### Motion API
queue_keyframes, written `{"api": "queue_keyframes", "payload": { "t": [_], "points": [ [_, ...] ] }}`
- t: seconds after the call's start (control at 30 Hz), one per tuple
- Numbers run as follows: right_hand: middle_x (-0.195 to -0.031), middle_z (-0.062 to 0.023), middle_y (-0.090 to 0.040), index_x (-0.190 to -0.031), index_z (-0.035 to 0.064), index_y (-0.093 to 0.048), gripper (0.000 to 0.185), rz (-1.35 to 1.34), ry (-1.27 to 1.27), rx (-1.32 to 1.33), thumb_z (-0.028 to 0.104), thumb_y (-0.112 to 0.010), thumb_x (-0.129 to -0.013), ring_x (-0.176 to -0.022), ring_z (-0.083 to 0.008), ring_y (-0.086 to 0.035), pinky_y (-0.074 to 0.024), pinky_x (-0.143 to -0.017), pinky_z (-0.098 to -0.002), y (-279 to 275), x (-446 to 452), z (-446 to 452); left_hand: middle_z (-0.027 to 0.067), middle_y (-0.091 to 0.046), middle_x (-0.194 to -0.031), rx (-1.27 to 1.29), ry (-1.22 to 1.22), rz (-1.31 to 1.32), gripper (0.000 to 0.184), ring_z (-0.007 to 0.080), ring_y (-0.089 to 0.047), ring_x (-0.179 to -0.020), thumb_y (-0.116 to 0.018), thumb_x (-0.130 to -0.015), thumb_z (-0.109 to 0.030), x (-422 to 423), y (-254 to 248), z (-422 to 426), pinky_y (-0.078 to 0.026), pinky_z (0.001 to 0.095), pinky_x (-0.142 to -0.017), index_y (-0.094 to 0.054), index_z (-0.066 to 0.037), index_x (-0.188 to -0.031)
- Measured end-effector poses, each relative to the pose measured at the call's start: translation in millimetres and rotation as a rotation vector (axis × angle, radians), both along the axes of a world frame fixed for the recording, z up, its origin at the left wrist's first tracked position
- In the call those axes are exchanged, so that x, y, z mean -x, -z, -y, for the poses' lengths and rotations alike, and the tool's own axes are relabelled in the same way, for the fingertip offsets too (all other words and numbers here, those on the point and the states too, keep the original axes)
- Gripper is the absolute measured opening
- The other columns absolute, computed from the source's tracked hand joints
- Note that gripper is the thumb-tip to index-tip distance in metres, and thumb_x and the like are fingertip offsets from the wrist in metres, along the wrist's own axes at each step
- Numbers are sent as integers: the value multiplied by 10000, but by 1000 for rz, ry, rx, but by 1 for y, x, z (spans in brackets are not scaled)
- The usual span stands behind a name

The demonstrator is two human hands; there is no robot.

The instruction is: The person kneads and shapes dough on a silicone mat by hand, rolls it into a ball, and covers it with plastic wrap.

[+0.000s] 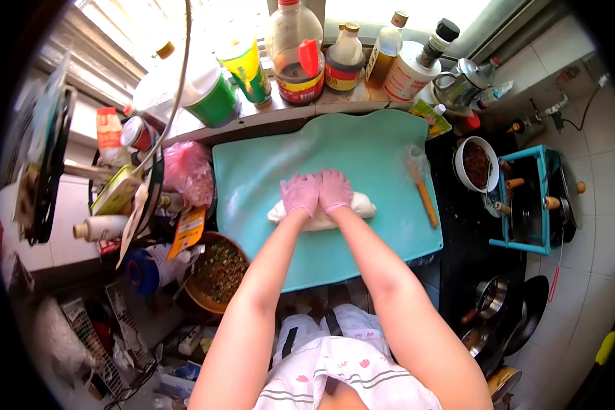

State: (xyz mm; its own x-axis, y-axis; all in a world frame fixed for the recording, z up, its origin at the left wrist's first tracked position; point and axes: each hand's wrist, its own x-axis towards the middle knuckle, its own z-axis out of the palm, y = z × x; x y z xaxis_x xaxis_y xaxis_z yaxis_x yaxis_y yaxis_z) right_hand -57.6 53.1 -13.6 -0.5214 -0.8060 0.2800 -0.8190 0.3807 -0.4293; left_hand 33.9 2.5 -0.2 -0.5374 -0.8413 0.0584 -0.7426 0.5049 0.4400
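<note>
A roll of white dough (363, 205) lies across the teal mat (253, 253), its two ends showing on either side of my hands. My left hand (301, 193), in a thin pink glove, presses flat on the dough with its fingers stretched forward. Beside it, my right hand (335, 190) wears the same kind of glove and also lies flat on the dough. The hands touch or nearly touch in the middle. Under the palms, the dough's centre is hidden. At the mat's right side rests a wooden rolling pin (426, 196), partly in clear plastic.
Bottles such as a large sauce jug (295, 61) line the sill behind the mat. A bowl of chopped filling (215, 273) stands at front left. On the right are a white bowl of dark red food (476, 164) and a blue rack (547, 198). A pink bag (186, 171) sits left.
</note>
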Motion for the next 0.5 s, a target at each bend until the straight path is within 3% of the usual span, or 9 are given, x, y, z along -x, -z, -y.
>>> {"api": "queue_keyframes", "payload": {
  "t": [0.03, 0.07, 0.13, 0.17, 0.23, 0.3, 0.33, 0.4, 0.5],
  "points": [
    [-938, -201, -668, -936, 92, -670, 355, 11, -35, 37, 351, -427, -943, -901, -364, -633, -492, -820, -472, -8, -1, -7, 175, -695, -944, 31, 18, -18, 457, 382, -636, -964, -366, -940, -393, -9, 5, -9, -454, 477, -881, -718, -105, -890],
    [-932, -184, -674, -952, 118, -680, 332, 68, -104, -101, 349, -442, -946, -883, -365, -634, -492, -806, -464, -16, -2, -14, 190, -691, -948, 64, 39, -38, 475, 389, -633, -962, -339, -952, -394, -16, 10, -15, -442, 484, -896, -712, -101, -924],
    [-920, -151, -685, -986, 168, -698, 292, 181, -236, -388, 346, -471, -950, -847, -366, -636, -490, -778, -450, -43, -3, -37, 196, -689, -947, -244, -96, -52, 496, 395, -638, -923, -321, -961, -414, -32, -16, -28, -447, 496, -861, -695, -92, -910],
    [-906, -140, -685, -952, 182, -705, 281, 263, -246, -335, 345, -476, -946, -841, -360, -635, -485, -767, -451, -55, -7, -52, 199, -689, -946, -404, -162, -56, 508, 398, -640, -903, -311, -966, -423, -39, -28, -38, -449, 503, -843, -687, -88, -903],
    [-878, -117, -683, -884, 210, -717, 270, 416, -267, -220, 341, -487, -938, -830, -348, -632, -473, -745, -454, -76, -19, -81, 204, -683, -882, -318, -197, -78, 503, 401, -637, -819, -340, -968, -425, -48, -39, -63, -448, 518, -777, -672, -68, -842],
    [-736, -75, -639, -758, 226, -701, 263, 251, -146, 48, 320, -516, -920, -709, -323, -591, -436, -704, -470, -59, -40, -101, 194, -662, -772, -133, -256, -114, 489, 398, -622, -723, -397, -961, -410, -51, -32, -85, -445, 528, -702, -643, -46, -746],
    [-706, -78, -618, -717, 181, -665, 266, 258, -63, 75, 300, -526, -911, -707, -315, -585, -432, -721, -453, -56, -50, -108, 182, -643, -694, -1, -297, -128, 488, 393, -609, -668, -440, -954, -395, -49, -20, -98, -441, 529, -661, -620, -34, -680],
    [-679, -58, -580, -688, 108, -584, 248, 50, 126, 152, 269, -575, -876, -684, -280, -567, -431, -700, -428, -43, -71, -115, 147, -650, -727, -160, -530, -226, 364, 348, -597, -659, -511, -920, -325, -46, -16, -121, -447, 471, -632, -539, -62, -670],
    [-709, -65, -542, -714, 113, -552, 230, -58, 56, 112, 270, -562, -882, -701, -278, -541, -419, -711, -425, -27, -72, -118, 119, -622, -678, -72, -380, -250, 383, 327, -587, -660, -538, -895, -395, -47, -37, -128, -437, 447, -640, -596, -75, -693]
  ]
}}
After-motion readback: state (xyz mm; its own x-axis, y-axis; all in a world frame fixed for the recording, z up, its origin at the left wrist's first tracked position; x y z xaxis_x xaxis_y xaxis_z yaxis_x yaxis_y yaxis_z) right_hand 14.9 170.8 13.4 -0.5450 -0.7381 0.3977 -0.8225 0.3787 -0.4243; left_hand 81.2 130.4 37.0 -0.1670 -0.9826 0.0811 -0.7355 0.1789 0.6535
